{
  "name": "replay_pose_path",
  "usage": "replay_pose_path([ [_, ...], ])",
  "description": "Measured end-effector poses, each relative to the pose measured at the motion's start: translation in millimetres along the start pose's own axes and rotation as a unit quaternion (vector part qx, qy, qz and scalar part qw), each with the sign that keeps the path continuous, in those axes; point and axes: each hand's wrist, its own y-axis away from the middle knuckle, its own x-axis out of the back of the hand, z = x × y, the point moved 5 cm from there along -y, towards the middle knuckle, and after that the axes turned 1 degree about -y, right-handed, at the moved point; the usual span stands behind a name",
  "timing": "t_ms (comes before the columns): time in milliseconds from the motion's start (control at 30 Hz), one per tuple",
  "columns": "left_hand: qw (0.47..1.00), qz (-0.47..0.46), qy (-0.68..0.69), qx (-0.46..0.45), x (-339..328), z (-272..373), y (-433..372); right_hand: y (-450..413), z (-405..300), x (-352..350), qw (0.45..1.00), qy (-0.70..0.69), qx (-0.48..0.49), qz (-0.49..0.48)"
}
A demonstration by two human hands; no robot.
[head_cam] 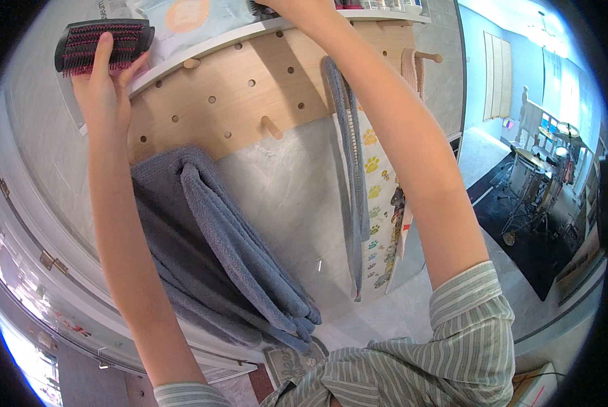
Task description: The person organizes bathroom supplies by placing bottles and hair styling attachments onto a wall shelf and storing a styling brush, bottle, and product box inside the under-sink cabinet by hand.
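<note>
My left hand (103, 89) is at the upper left with a black hairbrush head (105, 46) in its grasp. Pink and black bristles face me, and one finger lies across them. My right arm reaches up to a white shelf (217, 43), where my right hand (289, 7) is cut off by the top edge of the picture. Its fingers are out of sight. Close to that hand, a dark object (264, 11) is partly visible on the shelf. Between the hands lies a soft plastic pack (217, 15) with an orange round patch.
Below the shelf is a wooden pegboard (268, 66) with a protruding peg (272, 127). A blue-grey towel (222, 244) and a narrow grey cloth strip (352, 152) hang down. Bottles (385, 5) line the shelf at right. A drum kit (538, 157) stands in the room beyond.
</note>
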Motion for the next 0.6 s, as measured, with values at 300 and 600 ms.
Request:
replay_pose_path([
  [300, 1.0, -0.006, 0.004, -0.005, 0.3, 0.0, -0.7, 3.2, -9.9, 10.0, 0.998, -0.024, -0.026, -0.053],
  [600, 1.0, 0.001, 0.009, -0.016, -0.1, -1.5, 0.0, 1.6, -9.1, -3.3, 0.999, 0.019, 0.007, -0.026],
])
